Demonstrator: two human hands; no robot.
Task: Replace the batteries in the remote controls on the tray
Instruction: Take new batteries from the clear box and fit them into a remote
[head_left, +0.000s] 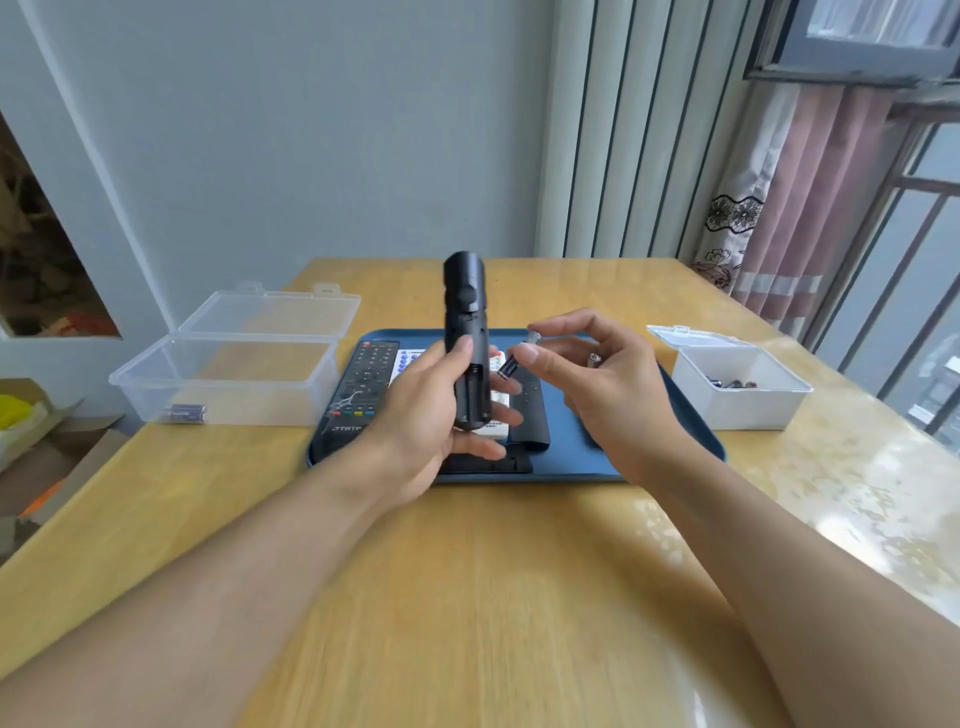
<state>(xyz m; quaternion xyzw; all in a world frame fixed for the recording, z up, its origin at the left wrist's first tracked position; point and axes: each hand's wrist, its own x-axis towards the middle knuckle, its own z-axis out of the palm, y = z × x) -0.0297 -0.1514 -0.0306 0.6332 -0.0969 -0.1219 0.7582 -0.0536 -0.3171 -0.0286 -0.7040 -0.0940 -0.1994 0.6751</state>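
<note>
My left hand (436, 410) grips a black remote (466, 332) upright above the blue tray (597, 457), its open battery bay facing me. Just to its right, my right hand (597, 379) pinches a dark battery (507, 368) between thumb and fingers, close to the bay. Another battery end (595, 358) shows in the same hand. On the tray lie a black remote (363, 384) with coloured buttons, a white remote (496, 400) partly hidden, and a flat black battery cover (488, 462).
A large clear box (228, 374) with its lid open stands left of the tray, with one battery (184, 413) inside. A smaller white box (737, 384) on the right holds several batteries. Cardboard boxes sit beyond the table's left edge.
</note>
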